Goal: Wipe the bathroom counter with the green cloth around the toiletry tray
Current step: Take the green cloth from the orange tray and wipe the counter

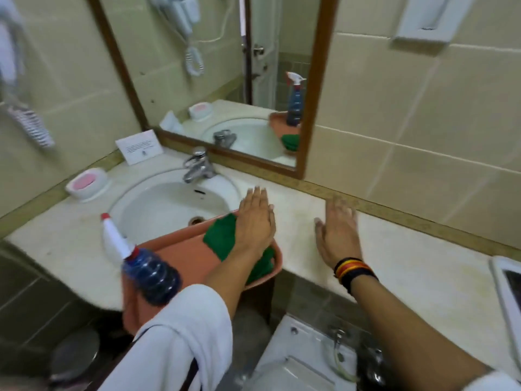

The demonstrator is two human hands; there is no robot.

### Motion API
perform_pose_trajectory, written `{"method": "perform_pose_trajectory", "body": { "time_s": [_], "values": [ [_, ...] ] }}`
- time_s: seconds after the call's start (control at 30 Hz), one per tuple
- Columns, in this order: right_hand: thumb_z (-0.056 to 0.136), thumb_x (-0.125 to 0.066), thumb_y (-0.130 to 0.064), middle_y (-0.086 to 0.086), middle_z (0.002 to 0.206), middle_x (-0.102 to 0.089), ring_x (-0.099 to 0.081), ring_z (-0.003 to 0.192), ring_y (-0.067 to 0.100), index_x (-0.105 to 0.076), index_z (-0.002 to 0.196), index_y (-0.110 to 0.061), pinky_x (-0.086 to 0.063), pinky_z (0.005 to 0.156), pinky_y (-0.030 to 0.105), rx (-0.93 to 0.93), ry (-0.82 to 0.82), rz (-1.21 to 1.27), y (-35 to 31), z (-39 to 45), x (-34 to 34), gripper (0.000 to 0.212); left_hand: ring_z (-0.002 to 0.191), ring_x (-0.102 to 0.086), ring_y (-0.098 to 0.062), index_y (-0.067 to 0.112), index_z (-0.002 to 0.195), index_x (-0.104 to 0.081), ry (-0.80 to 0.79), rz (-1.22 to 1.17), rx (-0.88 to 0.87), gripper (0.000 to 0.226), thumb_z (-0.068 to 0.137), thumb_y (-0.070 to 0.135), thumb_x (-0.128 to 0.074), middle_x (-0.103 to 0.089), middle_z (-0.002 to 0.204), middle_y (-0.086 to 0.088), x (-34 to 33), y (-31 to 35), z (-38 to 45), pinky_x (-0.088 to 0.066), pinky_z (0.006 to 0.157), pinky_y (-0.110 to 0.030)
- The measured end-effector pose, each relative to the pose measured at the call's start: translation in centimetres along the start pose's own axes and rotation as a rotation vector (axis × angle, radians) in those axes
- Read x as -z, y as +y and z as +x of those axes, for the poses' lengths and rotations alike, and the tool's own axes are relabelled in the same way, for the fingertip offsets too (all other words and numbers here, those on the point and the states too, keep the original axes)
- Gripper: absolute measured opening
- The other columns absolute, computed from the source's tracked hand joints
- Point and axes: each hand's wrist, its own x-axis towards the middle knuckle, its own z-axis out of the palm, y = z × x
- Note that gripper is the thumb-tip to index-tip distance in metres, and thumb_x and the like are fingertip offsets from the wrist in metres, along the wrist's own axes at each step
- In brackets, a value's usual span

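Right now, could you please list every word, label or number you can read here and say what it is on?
None can be read.
Notice card by the mirror: printed lines and a small emblem, too small and blurred.
Spray bottle in the orange basin: no label visible.

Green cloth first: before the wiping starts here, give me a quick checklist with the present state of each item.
1. Green cloth in hand: not ok. It lies in the orange basin, under the left forearm; neither hand holds it.
2. Left hand free to pick up: ok, open and flat, fingers over the counter just past the basin.
3. Right hand: ok, open, spread over the counter, holding nothing.
4. Counter stretch right of the sink bare: ok, up to the white tray at the frame's edge.
5. Spray bottle steady: cannot tell; it sits tilted in the basin, blurred.
6. Counter wetted: cannot tell.
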Motion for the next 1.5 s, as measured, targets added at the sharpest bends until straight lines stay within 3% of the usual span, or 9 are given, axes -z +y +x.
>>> {"method": "perform_pose_trajectory", "body": {
  "time_s": [0.1,0.33,0.63,0.8,0.93,1.1,1.2,1.3,1.5],
  "values": [
    [0.103,-0.040,-0.030,0.012,0.167,-0.021,-0.021,0.154,0.029,-0.027,0.158,-0.011,-0.019,0.126,0.043,0.122,-0.124,0.133,-7.8,-0.7,-4.7,0.060,0.126,-0.054,-0.030,0.005,0.137,-0.055,-0.007,0.060,0.172,0.040,0.106,0.024,-0.038,-0.061,0.135,-0.015,1.2,-6.6,-1.2,-0.042,0.110,-0.039],
    [0.104,-0.032,-0.031,0.012,0.168,-0.019,-0.022,0.152,0.030,-0.024,0.159,-0.022,-0.023,0.123,0.044,0.162,-0.418,0.015,-14.0,-3.3,-12.0,0.056,0.117,-0.055,-0.031,0.005,0.131,-0.058,-0.118,0.089,0.336,0.039,0.102,0.030,-0.052,-0.056,0.130,-0.016,-0.4,-11.5,-2.7,-0.047,0.100,-0.041],
    [0.088,-0.054,-0.015,0.014,0.137,-0.052,-0.051,0.118,0.036,-0.066,0.128,-0.018,-0.048,0.099,0.040,0.083,-0.335,0.258,-15.1,-3.0,-10.0,0.041,0.101,-0.067,-0.034,0.007,0.109,-0.074,-0.023,-0.208,0.315,0.020,0.091,0.009,-0.065,-0.073,0.107,-0.016,-0.5,-10.6,-1.2,-0.051,0.089,-0.041],
    [0.090,-0.051,-0.001,0.016,0.133,-0.051,-0.048,0.122,0.033,-0.061,0.135,-0.010,-0.041,0.107,0.034,-0.047,-0.043,0.426,-9.9,-3.9,-5.0,0.048,0.102,-0.061,-0.023,0.013,0.120,-0.071,0.028,-0.374,0.044,0.027,0.093,0.015,-0.067,-0.067,0.109,-0.008,0.2,-4.4,0.7,-0.043,0.087,-0.028],
    [0.091,-0.053,-0.002,0.011,0.134,-0.051,-0.048,0.123,0.028,-0.061,0.136,-0.012,-0.036,0.107,0.025,-0.233,0.096,0.388,-1.7,-6.1,-1.3,0.047,0.099,-0.061,-0.019,0.015,0.119,-0.071,-0.091,-0.489,-0.157,0.026,0.094,0.016,-0.066,-0.065,0.108,-0.004,-2.9,4.9,1.2,-0.041,0.086,-0.022],
    [0.091,-0.055,-0.013,0.015,0.136,-0.047,-0.047,0.125,0.035,-0.060,0.130,-0.013,-0.042,0.105,0.040,-0.461,-0.116,0.120,6.9,-9.6,-2.2,0.039,0.108,-0.063,-0.024,0.012,0.126,-0.069,-0.319,-0.420,-0.300,0.031,0.099,0.010,-0.055,-0.066,0.118,-0.008,-9.9,12.7,-2.0,-0.052,0.095,-0.036],
    [0.093,-0.048,-0.029,0.015,0.162,-0.027,-0.026,0.148,0.034,-0.043,0.148,-0.013,-0.029,0.116,0.049,-0.296,-0.132,-0.118,8.6,-9.1,-4.1,0.057,0.110,-0.062,-0.023,0.012,0.128,-0.068,-0.300,-0.394,-0.300,0.037,0.098,0.005,-0.048,-0.069,0.122,-0.008,-11.9,13.0,-3.6,-0.050,0.097,-0.034],
    [0.100,-0.029,-0.032,0.004,0.170,-0.009,-0.007,0.157,0.023,-0.012,0.162,-0.014,-0.007,0.124,0.053,-0.097,-0.218,-0.101,9.3,-7.8,-5.9,0.066,0.125,-0.057,-0.022,0.011,0.140,-0.060,-0.224,-0.381,-0.287,0.044,0.098,0.004,-0.047,-0.063,0.139,-0.008,-12.3,12.0,-4.0,-0.040,0.111,-0.028],
    [0.103,-0.016,-0.045,0.004,0.169,-0.015,-0.012,0.157,0.021,-0.015,0.161,-0.014,-0.009,0.126,0.048,-0.360,-0.147,-0.056,13.7,-12.3,-5.1,0.066,0.147,-0.040,-0.024,0.008,0.152,-0.045,-0.293,-0.298,-0.435,0.046,0.106,0.013,-0.042,-0.046,0.157,-0.012,-14.2,14.7,-4.7,-0.023,0.124,-0.032]
  ]
}}
